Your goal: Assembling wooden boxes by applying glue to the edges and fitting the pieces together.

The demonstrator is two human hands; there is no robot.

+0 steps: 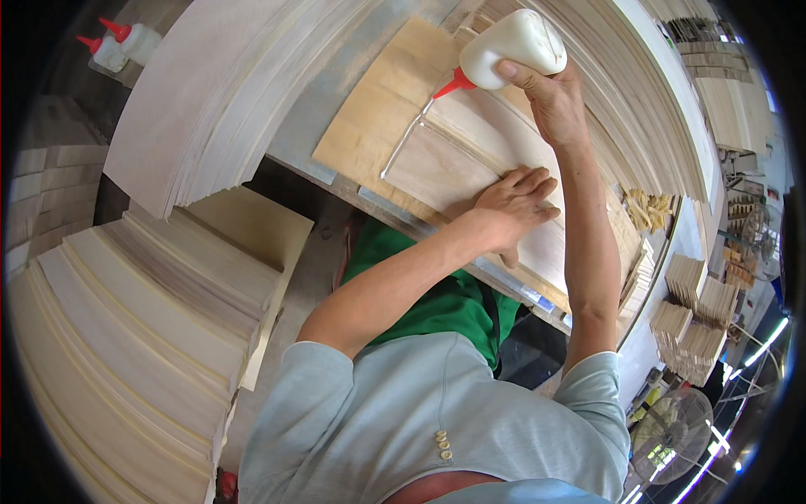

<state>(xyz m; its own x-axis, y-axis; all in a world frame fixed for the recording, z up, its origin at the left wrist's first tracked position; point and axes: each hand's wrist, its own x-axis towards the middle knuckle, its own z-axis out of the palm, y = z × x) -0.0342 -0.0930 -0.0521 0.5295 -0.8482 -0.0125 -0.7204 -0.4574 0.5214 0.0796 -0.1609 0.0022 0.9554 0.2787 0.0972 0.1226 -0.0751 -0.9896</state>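
My right hand [550,99] is wrapped round a white squeeze bottle [508,46] with a red nozzle, tilted tip-down. The nozzle tip is at one end of a white line of glue [405,139] along the edge of a pale thin wood panel [445,168]. My left hand [516,206] lies on that panel, fingers stretched out and holding nothing. Under the panel is a larger yellowish board [361,126] on the worktable.
Tall stacks of thin wood sheets stand at the left [126,311], far left [218,76] and far right [621,92]. Two more red-capped bottles [126,46] stand at the upper left. Wood strips [646,210] and a fan [672,433] are to the right.
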